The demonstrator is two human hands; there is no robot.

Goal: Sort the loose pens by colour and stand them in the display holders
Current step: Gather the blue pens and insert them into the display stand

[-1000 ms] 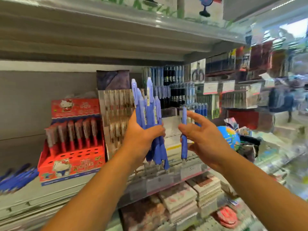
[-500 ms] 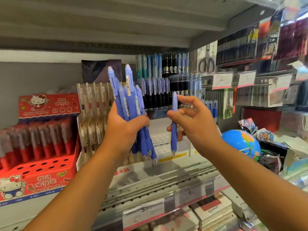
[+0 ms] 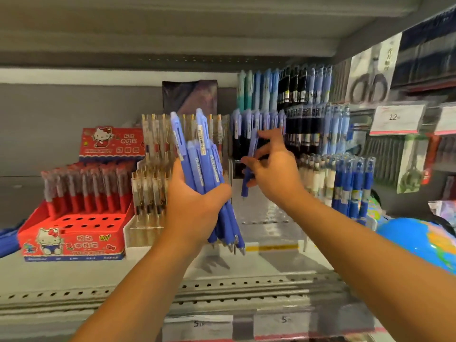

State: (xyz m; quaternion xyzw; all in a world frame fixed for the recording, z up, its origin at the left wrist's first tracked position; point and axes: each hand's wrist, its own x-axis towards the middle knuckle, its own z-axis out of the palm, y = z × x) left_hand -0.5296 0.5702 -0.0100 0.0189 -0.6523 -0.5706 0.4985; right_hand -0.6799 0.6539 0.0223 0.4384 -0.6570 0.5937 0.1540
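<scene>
My left hand (image 3: 195,206) grips a bundle of several blue pens (image 3: 202,169), tips pointing down, in front of the shelf's middle. My right hand (image 3: 274,171) pinches a single blue pen (image 3: 248,169) upright, just in front of the clear tiered display holder (image 3: 269,218). That holder's back rows carry blue pens (image 3: 259,119) and black pens (image 3: 296,124); its front rows stand bare. The single pen's tip hangs above the bare rows, apart from them.
A red cartoon-cat box (image 3: 71,235) of red pens sits at left. Beside it stands a clear holder with clear-barrelled pens (image 3: 150,178). Dark blue pens (image 3: 352,183) stand at right, with a globe (image 3: 417,240) and price tags (image 3: 394,119) further right. More blue pens (image 3: 7,243) lie at far left.
The view has closed in on the shelf. My right hand has carried the single blue pen up and forward towards the clear holder. My left hand keeps its bundle.
</scene>
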